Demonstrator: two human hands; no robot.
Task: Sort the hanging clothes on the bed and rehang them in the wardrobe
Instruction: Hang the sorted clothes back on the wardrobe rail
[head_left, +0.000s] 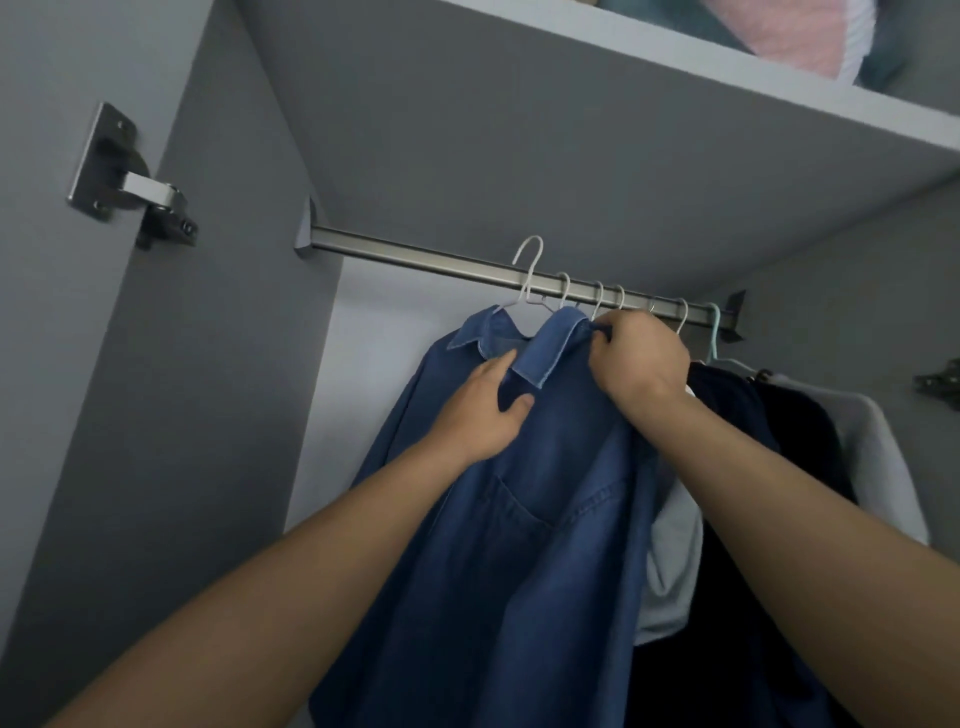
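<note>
**Both hands on the denim shirt at the rail**

Head view: my right hand (636, 358), just right of centre, has its fingers curled round the collar of the denim shirt (524, 519), pinching the fold just under the rail (467, 265). My left hand (480, 410), at about nine o'clock from it, lies on the shirt below the collar, thumb pressing the cloth, fingertips tucked under the collar flap, so how far they curl I cannot tell. The shirt hangs from a white hanger (530, 275) whose hook rises above the rail, tilted.

Toward ten o'clock the rail runs bare to the wardrobe's side wall (234, 364), leaving open room. Toward three o'clock, hooks crowd together and dark clothes (737, 415) and a grey garment (878, 457) press close. The shirt's hem is cut off at six o'clock. On the shelf (675, 62) at one o'clock, something pink and teal is blurred.
</note>
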